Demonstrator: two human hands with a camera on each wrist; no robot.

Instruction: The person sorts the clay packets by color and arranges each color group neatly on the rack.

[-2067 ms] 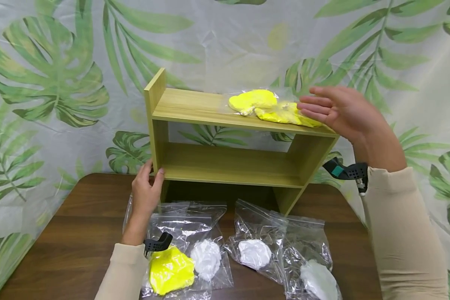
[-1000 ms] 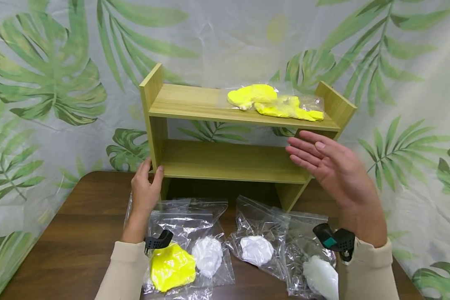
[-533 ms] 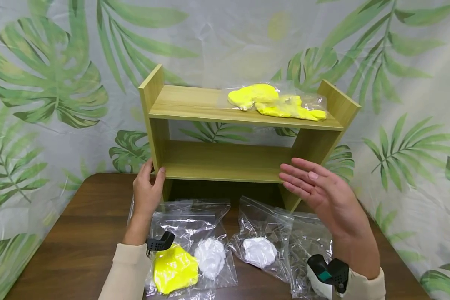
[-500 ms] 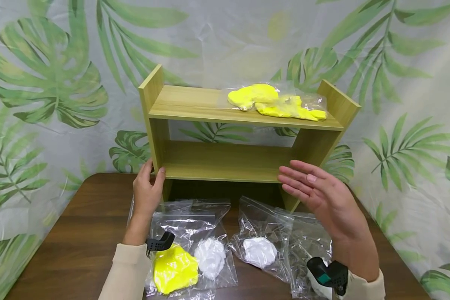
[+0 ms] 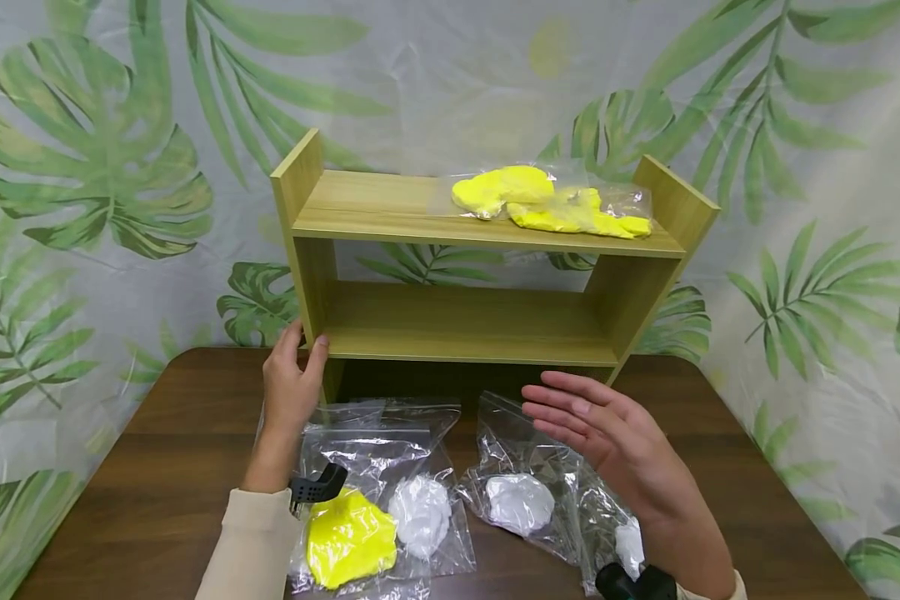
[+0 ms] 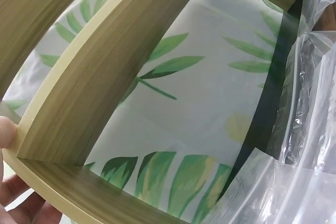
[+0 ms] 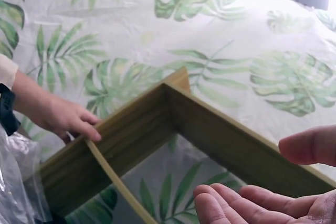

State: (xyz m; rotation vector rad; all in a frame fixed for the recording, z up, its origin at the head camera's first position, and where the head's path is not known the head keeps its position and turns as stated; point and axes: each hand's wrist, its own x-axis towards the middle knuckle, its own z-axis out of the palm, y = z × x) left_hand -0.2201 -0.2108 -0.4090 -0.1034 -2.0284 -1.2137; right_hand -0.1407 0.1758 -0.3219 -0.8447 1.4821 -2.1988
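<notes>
The left hand (image 5: pixel 291 387) grips the wooden shelf (image 5: pixel 465 321) by its left side panel, pinching the board between thumb and fingers: the thumb lies on the front edge, level with the middle board, and the fingers wrap around the outer face. The rest of the shelf thus stretches away to the right of that thumb, its top board above and beyond the fingertips. The right hand (image 5: pixel 622 450) holds nothing; its fingers are straight and close together, pointing toward the shelf's lower front, with the thumb apart from them in the right wrist view. Below those fingers lies a clear bag with a white lump (image 5: pixel 521 500), and another clear bag (image 5: pixel 602 529) is partly hidden beneath the hand and wrist; whether the hand touches either cannot be told. Nearer the left fingers, on the person's side of them, a bag with a yellow lump (image 5: pixel 350 537) lies beside a bagged white lump (image 5: pixel 420 517) on the table (image 5: pixel 142 475). Well above the right fingertips, bagged yellow lumps (image 5: pixel 581 215) rest on the shelf's top board, before a leaf-patterned cloth (image 5: pixel 450 75).
</notes>
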